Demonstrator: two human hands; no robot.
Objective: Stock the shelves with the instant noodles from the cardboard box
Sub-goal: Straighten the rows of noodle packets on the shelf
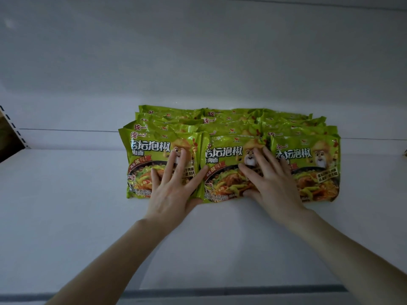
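Green instant noodle packets stand in three rows on a white shelf (pixel 66 205), leaning back, several deep. My left hand (pixel 174 190) lies flat with fingers spread on the front packet of the left row (pixel 149 159), its thumb reaching the middle row. My right hand (pixel 268 183) presses flat with fingers apart on the front packet of the middle row (pixel 222 172), beside the right row (pixel 315 168). Neither hand grips a packet. The cardboard box is out of view.
The shelf's white back wall (pixel 198 62) rises behind the packets. A slotted shelf upright (pixel 13 126) stands at the far left. The shelf's dark front edge strip (pixel 220 291) runs along the bottom. Bare shelf lies left of the packets and in front of them.
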